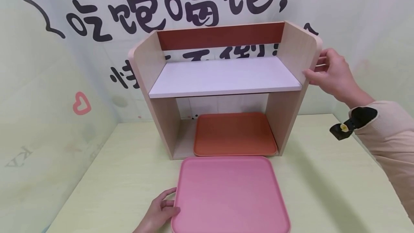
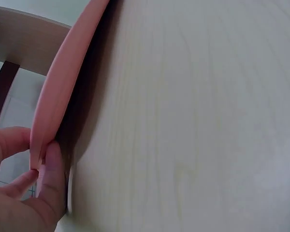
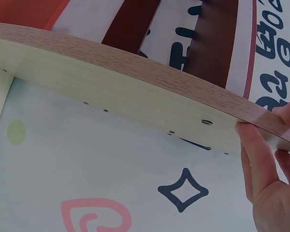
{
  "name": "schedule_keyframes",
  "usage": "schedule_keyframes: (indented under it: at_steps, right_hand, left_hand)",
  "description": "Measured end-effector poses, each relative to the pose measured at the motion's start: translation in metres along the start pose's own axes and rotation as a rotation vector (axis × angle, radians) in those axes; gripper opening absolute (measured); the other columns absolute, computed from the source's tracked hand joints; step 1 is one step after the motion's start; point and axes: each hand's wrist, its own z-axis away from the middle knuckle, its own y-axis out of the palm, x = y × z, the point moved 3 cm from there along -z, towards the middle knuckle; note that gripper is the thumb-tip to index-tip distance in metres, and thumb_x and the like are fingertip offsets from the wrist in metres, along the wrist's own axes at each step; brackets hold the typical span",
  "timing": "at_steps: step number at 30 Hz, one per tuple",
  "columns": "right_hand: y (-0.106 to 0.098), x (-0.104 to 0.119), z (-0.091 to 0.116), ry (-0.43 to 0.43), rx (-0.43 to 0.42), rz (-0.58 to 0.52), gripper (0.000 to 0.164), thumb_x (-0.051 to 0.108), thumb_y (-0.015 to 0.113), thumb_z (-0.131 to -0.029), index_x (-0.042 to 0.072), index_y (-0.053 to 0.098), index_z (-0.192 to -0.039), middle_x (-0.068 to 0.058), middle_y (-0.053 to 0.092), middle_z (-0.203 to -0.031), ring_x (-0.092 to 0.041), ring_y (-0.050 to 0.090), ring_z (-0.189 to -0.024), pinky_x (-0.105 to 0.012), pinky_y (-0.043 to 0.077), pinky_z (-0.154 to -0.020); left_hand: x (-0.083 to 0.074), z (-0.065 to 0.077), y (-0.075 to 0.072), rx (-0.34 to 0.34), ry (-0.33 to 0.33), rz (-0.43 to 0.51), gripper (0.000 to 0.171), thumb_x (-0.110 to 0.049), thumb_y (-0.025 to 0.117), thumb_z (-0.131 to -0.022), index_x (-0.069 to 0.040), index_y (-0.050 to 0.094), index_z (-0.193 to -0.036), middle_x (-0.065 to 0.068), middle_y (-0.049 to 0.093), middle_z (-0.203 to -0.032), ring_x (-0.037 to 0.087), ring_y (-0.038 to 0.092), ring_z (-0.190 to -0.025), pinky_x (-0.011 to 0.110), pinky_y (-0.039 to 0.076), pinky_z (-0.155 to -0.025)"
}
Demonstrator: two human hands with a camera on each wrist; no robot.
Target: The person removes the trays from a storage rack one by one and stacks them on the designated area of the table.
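Observation:
My left hand (image 1: 157,212) pinches the left edge of a pink tray (image 1: 229,193) at the front of the table. In the left wrist view, thumb and fingers sit on both sides of the tray's rim (image 2: 63,82), which is raised over the tabletop. A small wooden desktop shelf (image 1: 299,48) stands upright behind the tray. Its right side panel is held near the top by my right hand (image 1: 334,74), thumb on the front edge and fingers on the outer face. An orange tray (image 1: 235,134) lies in the shelf's lower compartment, directly behind the pink one.
The pale wood table (image 1: 129,175) reaches back to a light wall covering (image 1: 58,64) with large dark characters. Across the shelf run a white middle board (image 1: 223,74) and a red-brown back rail (image 1: 223,36). A black strap (image 1: 354,121) circles the right wrist.

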Motion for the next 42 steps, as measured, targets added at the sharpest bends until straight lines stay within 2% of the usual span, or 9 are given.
schedule_keyframes:
  at_steps: [5, 13, 23, 29, 31, 34, 37, 42]
  right_hand:
    - [0.000, 0.000, -0.001, -0.005, 0.001, 0.000, 0.054, 0.022, 0.058, -0.083, -0.003, 0.029, -0.122, -0.021, 0.041, -0.118, -0.031, 0.049, -0.097, -0.020, 0.051, -0.057]
    - [0.000, 0.000, 0.000, 0.003, 0.006, -0.002, 0.055, 0.023, 0.058, -0.084, -0.002, 0.029, -0.123, -0.020, 0.041, -0.118, -0.031, 0.049, -0.097, -0.021, 0.051, -0.058]
    - [0.000, 0.000, 0.000, 0.008, 0.006, 0.004, 0.054, 0.023, 0.058, -0.084, -0.002, 0.029, -0.122, -0.020, 0.042, -0.117, -0.027, 0.049, -0.094, -0.021, 0.051, -0.057]
    - [0.000, 0.000, -0.001, 0.002, 0.006, -0.001, 0.054, 0.022, 0.058, -0.084, -0.003, 0.029, -0.121, -0.020, 0.042, -0.116, -0.025, 0.050, -0.092, -0.020, 0.051, -0.055]
    - [0.001, 0.000, -0.001, 0.001, 0.006, -0.002, 0.053, 0.022, 0.058, -0.084, -0.003, 0.029, -0.121, -0.020, 0.042, -0.116, -0.025, 0.050, -0.092, -0.019, 0.050, -0.055]
    - [0.001, 0.001, -0.001, 0.002, 0.006, 0.001, 0.053, 0.022, 0.058, -0.084, -0.003, 0.029, -0.121, -0.020, 0.042, -0.116, -0.027, 0.050, -0.093, -0.019, 0.050, -0.056]
    - [0.001, 0.001, -0.001, 0.003, 0.005, 0.005, 0.053, 0.022, 0.058, -0.084, -0.002, 0.029, -0.121, -0.020, 0.042, -0.116, -0.028, 0.049, -0.094, -0.019, 0.050, -0.056]
    - [0.001, 0.001, -0.001, 0.003, 0.003, 0.003, 0.053, 0.022, 0.058, -0.084, -0.002, 0.030, -0.121, -0.020, 0.042, -0.116, -0.028, 0.049, -0.094, -0.019, 0.050, -0.056]
  left_hand:
    - [-0.002, -0.003, -0.002, 0.016, 0.007, -0.054, 0.063, -0.003, 0.061, -0.077, 0.014, 0.028, -0.128, 0.014, 0.061, -0.089, 0.022, 0.061, -0.078, 0.026, 0.050, -0.068]
    - [-0.001, -0.008, -0.003, -0.022, -0.006, -0.115, 0.059, 0.000, 0.065, -0.074, 0.014, 0.036, -0.124, 0.008, 0.052, -0.081, 0.017, 0.057, -0.070, 0.026, 0.051, -0.062]
    - [-0.004, -0.013, -0.002, -0.033, 0.061, -0.223, 0.053, 0.000, 0.067, -0.070, 0.014, 0.044, -0.117, 0.005, 0.052, -0.075, 0.012, 0.054, -0.061, 0.023, 0.050, -0.055]
    - [-0.009, -0.015, -0.007, -0.003, 0.090, -0.313, 0.048, -0.004, 0.068, -0.072, 0.013, 0.049, -0.112, 0.004, 0.055, -0.074, 0.013, 0.056, -0.061, 0.022, 0.048, -0.054]
    - [-0.014, -0.018, -0.010, -0.010, 0.099, -0.345, 0.046, -0.005, 0.067, -0.073, 0.013, 0.050, -0.111, 0.005, 0.056, -0.076, 0.014, 0.056, -0.064, 0.022, 0.048, -0.054]
    - [-0.025, -0.026, -0.013, -0.076, 0.115, -0.399, 0.042, -0.006, 0.067, -0.074, 0.009, 0.052, -0.111, 0.005, 0.057, -0.079, 0.016, 0.056, -0.069, 0.023, 0.048, -0.057]
    - [-0.041, -0.040, -0.015, -0.162, 0.153, -0.430, 0.039, -0.006, 0.066, -0.075, 0.006, 0.055, -0.110, 0.005, 0.059, -0.080, 0.016, 0.057, -0.073, 0.023, 0.048, -0.060]
    - [-0.069, -0.067, -0.010, -0.204, 0.236, -0.432, 0.032, -0.003, 0.064, -0.077, 0.005, 0.058, -0.107, 0.006, 0.061, -0.081, 0.018, 0.058, -0.074, 0.024, 0.048, -0.061]
